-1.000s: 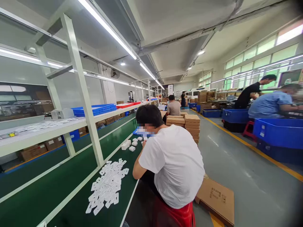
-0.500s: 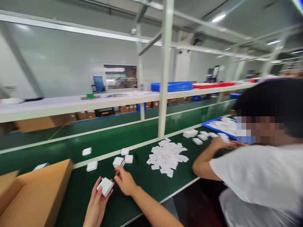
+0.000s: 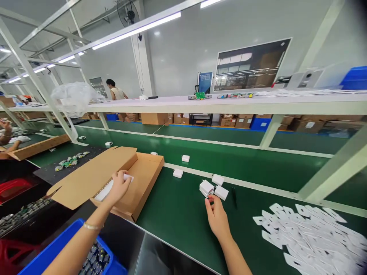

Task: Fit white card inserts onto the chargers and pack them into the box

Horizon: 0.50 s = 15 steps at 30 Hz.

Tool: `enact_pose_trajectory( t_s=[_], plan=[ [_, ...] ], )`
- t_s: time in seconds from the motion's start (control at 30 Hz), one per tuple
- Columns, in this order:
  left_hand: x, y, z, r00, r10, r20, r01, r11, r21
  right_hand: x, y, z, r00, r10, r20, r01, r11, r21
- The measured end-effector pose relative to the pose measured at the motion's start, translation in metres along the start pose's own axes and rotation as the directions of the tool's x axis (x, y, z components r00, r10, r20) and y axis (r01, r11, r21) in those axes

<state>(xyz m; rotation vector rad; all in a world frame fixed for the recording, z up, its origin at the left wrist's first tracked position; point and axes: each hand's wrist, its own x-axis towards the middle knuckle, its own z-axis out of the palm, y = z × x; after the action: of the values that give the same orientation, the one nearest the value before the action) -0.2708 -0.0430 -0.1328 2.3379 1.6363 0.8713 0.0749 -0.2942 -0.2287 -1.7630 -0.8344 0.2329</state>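
My left hand [image 3: 119, 186] reaches into an open brown cardboard box [image 3: 143, 179] and grips a small white box [image 3: 127, 177] over a row of white boxes [image 3: 103, 190] packed inside. My right hand [image 3: 217, 217] rests on the green belt [image 3: 177, 208], fingertips closing on the near edge of a white box [image 3: 206, 188] in a cluster of three. Another of these [image 3: 221, 192] lies just right of it. More white boxes [image 3: 177, 173] sit apart farther back on the belt.
A heap of white flat cards [image 3: 309, 235] lies at the right. A blue bin [image 3: 61, 250] of parts stands at the lower left. A shelf [image 3: 229, 102] on white posts runs over the belt. Other people work at the far left [image 3: 5, 133] and back [image 3: 116, 93].
My view swung left from a seated co-worker to the cardboard box. My left hand carried its white box from the belt into the cardboard box. My right hand stayed by the cluster.
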Motion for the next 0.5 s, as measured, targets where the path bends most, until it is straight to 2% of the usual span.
enact_pose_trajectory(
  t_s=[0.1, 0.2, 0.3, 0.4, 0.5],
  plan=[
    [0.037, -0.028, 0.0, 0.997, 0.007, 0.076, -0.016, 0.993, 0.119, 0.0, 0.003, 0.0, 1.0, -0.022, 0.02, 0.023, 1.0, -0.007],
    [0.055, -0.047, 0.003, 0.988, 0.023, 0.153, -0.062, 0.965, 0.255, 0.002, 0.009, -0.003, 0.997, -0.058, 0.044, 0.06, 0.997, -0.044],
    [0.057, -0.057, 0.008, 0.99, 0.001, 0.141, -0.056, 0.921, 0.385, 0.005, 0.016, -0.006, 0.995, -0.076, 0.065, 0.082, 0.991, -0.103],
    [0.055, -0.063, 0.014, 0.994, -0.069, 0.084, 0.021, 0.881, 0.473, 0.007, 0.021, -0.006, 0.992, -0.069, 0.102, 0.083, 0.987, -0.135],
    [0.056, -0.068, 0.016, 0.983, -0.152, 0.1, 0.081, 0.858, 0.507, 0.006, 0.021, -0.005, 0.988, -0.076, 0.137, 0.095, 0.985, -0.143]
  ],
)
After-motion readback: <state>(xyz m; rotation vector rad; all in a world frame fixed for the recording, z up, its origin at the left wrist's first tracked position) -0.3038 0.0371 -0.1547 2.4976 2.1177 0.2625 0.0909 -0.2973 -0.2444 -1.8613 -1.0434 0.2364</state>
